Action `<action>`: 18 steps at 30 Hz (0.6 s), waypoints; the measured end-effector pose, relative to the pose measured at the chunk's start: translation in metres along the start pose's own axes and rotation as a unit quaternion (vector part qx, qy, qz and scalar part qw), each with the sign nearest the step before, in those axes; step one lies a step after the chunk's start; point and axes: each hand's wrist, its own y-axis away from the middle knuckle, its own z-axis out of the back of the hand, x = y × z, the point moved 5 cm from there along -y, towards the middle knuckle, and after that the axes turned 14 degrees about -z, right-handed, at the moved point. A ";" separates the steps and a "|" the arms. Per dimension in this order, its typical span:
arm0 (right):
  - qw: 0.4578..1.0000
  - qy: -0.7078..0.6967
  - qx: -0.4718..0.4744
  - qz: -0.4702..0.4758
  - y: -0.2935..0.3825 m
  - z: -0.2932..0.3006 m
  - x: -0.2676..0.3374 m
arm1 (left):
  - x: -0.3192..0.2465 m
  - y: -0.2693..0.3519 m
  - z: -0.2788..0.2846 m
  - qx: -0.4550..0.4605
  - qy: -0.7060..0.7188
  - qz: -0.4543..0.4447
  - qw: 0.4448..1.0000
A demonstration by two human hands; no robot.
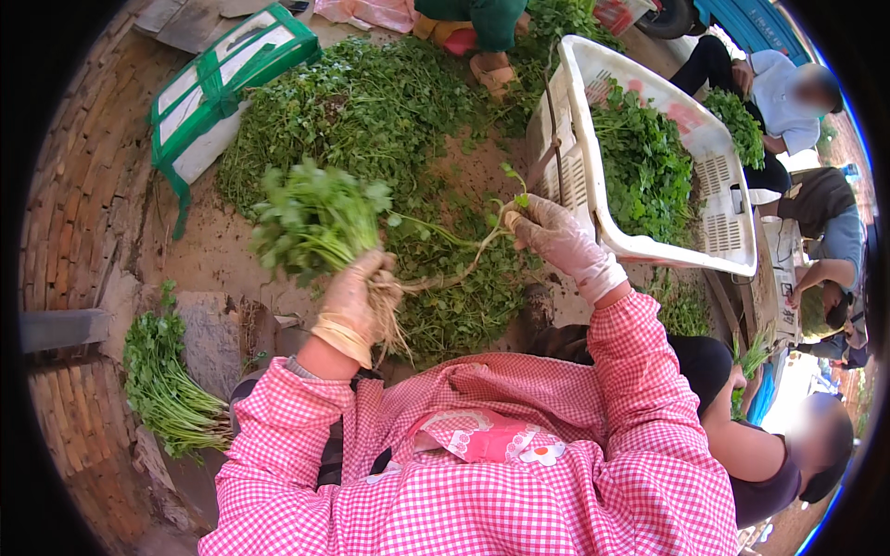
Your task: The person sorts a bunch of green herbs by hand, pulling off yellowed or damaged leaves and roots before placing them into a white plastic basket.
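My left hand, in a thin soiled glove, is shut on a bunch of leafy green herbs, perhaps cilantro. The leaves point up and away, and pale roots hang below the fist. My right hand, also gloved, pinches a thin yellowish stem with a few small leaves. That stem stretches across to the roots at my left hand. Beneath and beyond both hands, a heap of loose greens covers much of the ground. Another bunch of greens lies at the lower left, its roots towards me.
A white plastic crate at the right holds upright greens. A white foam box with green tape stands at the upper left beside a brick surface. Several people sit or bend at the right; another person's legs are at the top.
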 end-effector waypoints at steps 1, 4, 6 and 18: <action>0.996 -0.077 0.041 -0.012 0.004 -0.005 0.006 | 0.007 0.003 -0.003 0.012 -0.013 0.025 1.000; 0.981 -0.157 0.110 -0.003 0.001 -0.020 0.006 | 0.026 0.010 -0.008 0.046 -0.078 0.080 0.993; 0.977 -0.179 0.114 0.008 0.001 -0.027 0.011 | 0.038 0.014 -0.006 0.088 -0.111 0.107 0.984; 0.955 -0.293 0.039 0.028 -0.004 -0.047 0.026 | 0.049 0.038 -0.016 0.150 -0.138 0.187 0.961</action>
